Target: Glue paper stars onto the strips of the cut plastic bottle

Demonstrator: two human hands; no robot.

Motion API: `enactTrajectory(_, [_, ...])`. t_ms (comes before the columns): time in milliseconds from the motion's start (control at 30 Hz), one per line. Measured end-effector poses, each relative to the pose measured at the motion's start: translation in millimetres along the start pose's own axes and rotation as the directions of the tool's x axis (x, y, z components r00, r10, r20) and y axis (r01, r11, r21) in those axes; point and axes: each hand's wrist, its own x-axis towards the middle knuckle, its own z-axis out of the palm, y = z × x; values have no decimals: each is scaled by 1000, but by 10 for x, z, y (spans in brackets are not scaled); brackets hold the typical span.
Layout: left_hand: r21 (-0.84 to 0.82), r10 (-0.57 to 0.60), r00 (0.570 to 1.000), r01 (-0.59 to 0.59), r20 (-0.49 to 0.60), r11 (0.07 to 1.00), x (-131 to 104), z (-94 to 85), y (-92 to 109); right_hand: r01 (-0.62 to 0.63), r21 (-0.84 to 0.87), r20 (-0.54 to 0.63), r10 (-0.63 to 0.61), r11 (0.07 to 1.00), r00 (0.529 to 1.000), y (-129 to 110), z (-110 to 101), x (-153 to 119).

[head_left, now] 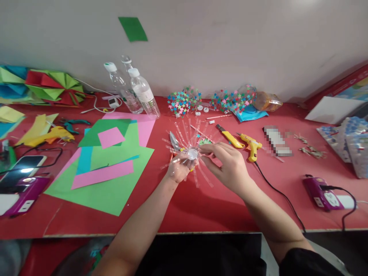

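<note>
My left hand (178, 168) is closed around a clear plastic bottle piece (192, 154), cut into many thin strips that fan out around its round, whitish centre. My right hand (230, 165) reaches in from the right, thumb and fingers curled at the strips beside that centre. Its fingertips partly cover the strips there. Behind the hands, scissors (174, 141) lie partly hidden by the strips. A yellow utility knife (232, 138) and a yellow glue gun (251, 146) rest to the right. A small green piece with stars (205, 142) shows behind the right fingers.
Coloured paper sheets (115, 199) lie left, below upright plastic bottles (143, 94). Star-covered clear balls (181, 103) stand by the wall. Another yellow glue gun (56, 135) and a phone (24, 168) are far left. A purple power socket (319, 191) sits right, near the glue gun's cable.
</note>
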Motion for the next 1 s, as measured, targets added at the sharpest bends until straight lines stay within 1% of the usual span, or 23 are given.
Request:
enactTrajectory(67, [-1, 13, 1000, -13, -17, 1000, 5, -5, -6, -89, 68, 18, 88, 994, 996, -18, 11, -10])
enactTrajectory(167, [-21, 1, 999, -2, -37, 1000, 5, 1, -6, -220, 192, 60, 212, 956, 975, -29, 14, -12])
enactTrajectory(267, [-25, 1, 999, -2, -36, 1000, -4, 18, 4, -290, 274, 118, 267, 917, 956, -5, 21, -1])
enactTrajectory(333, [-12, 13, 999, -14, -36, 1000, -13, 32, 12, -276, 245, 120, 253, 929, 960, 20, 36, 5])
enactTrajectory(433, [-6, 15, 998, -16, -53, 1000, -24, 55, 20, -226, 173, 60, 218, 959, 974, 39, 67, 2])
enactTrajectory(533, [-3, 8, 997, -8, -75, 1000, -28, 71, 23, -227, 188, 8, 230, 956, 973, 26, 98, -9])
enactTrajectory(633, [5, -11, 997, 11, -75, 1000, -27, 74, 19, -225, 200, -43, 238, 954, 970, 11, 134, -26])
enactTrajectory(700, [-6, -15, 998, 14, -64, 1000, -25, 68, 12, -192, 170, -97, 210, 967, 973, 15, 161, -37])
enactTrajectory(767, [-28, -4, 999, 3, -43, 1000, -22, 55, 3, -139, 125, -137, 156, 982, 978, 26, 185, -44])
enactTrajectory(833, [-42, 4, 1000, -5, -15, 999, -17, 37, -6, -104, 95, -138, 117, 990, 984, 34, 194, -43])
enactTrajectory(867, [-46, 11, 1000, -11, -8, 999, -14, 28, -9, -106, 98, -123, 118, 990, 985, 33, 192, -39])
enactTrajectory(1000, [-35, 20, 1000, -21, -20, 999, -2, -1, -8, -202, 224, -33, 215, 953, 976, 7, 157, -12])
